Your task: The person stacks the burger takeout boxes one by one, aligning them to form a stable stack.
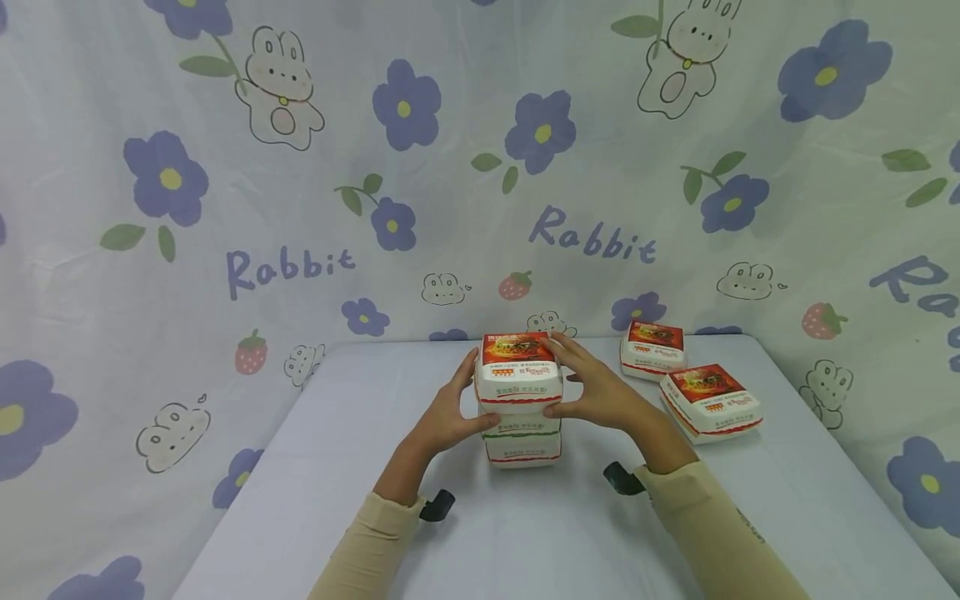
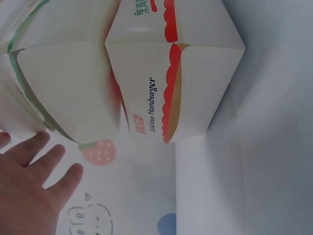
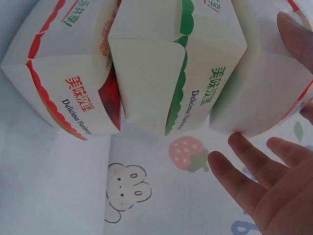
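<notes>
Three white hamburger boxes stand in a stack at the middle of the table. Both hands hold the top hamburger box (image 1: 519,387), which has a red and black printed lid. My left hand (image 1: 448,414) grips its left side, thumb low at the front corner. On the other side my right hand (image 1: 603,397) grips it, thumb at the lower front and fingers toward the back. Beneath is a green-trimmed hamburger box (image 3: 200,88), and lowest a red-trimmed hamburger box (image 2: 171,88). Fingertips (image 3: 237,139) of the right hand are right at the top box's edge in the right wrist view.
Two more hamburger boxes, one farther back (image 1: 652,350) and one nearer (image 1: 711,404), lie on the right side of the white table (image 1: 360,392). A curtain (image 1: 465,192) printed with rabbits and flowers hangs behind. Dark wrist cameras jut inward from both sleeves.
</notes>
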### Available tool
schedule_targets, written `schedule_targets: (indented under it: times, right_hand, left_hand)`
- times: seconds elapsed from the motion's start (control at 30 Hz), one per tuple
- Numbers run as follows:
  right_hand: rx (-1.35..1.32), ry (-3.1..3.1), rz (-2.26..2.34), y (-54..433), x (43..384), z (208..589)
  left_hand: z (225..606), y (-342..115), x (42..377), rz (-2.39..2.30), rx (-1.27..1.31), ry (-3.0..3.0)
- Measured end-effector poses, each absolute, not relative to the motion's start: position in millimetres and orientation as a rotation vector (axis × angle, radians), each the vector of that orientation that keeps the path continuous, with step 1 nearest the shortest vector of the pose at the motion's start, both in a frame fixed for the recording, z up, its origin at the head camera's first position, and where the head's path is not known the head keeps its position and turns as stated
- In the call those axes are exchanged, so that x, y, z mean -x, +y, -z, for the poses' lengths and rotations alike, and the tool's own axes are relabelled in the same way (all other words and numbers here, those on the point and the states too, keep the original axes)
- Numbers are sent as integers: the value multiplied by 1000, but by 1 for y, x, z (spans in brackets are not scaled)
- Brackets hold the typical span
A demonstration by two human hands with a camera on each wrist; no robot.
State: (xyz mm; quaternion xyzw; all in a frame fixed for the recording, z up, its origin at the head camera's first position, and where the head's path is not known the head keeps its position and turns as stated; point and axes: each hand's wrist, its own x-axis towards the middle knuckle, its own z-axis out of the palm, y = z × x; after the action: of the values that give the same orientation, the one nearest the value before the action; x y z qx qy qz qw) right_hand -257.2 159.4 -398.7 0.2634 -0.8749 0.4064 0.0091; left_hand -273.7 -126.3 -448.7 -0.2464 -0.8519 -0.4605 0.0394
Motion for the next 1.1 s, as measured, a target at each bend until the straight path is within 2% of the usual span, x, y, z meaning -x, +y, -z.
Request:
schedule_targets:
  times: [1.1]
  right_hand:
    - [-818, -2720, -1315, 160, 259, 397]
  left_hand:
    - [448, -124, 275, 1422, 746, -2597]
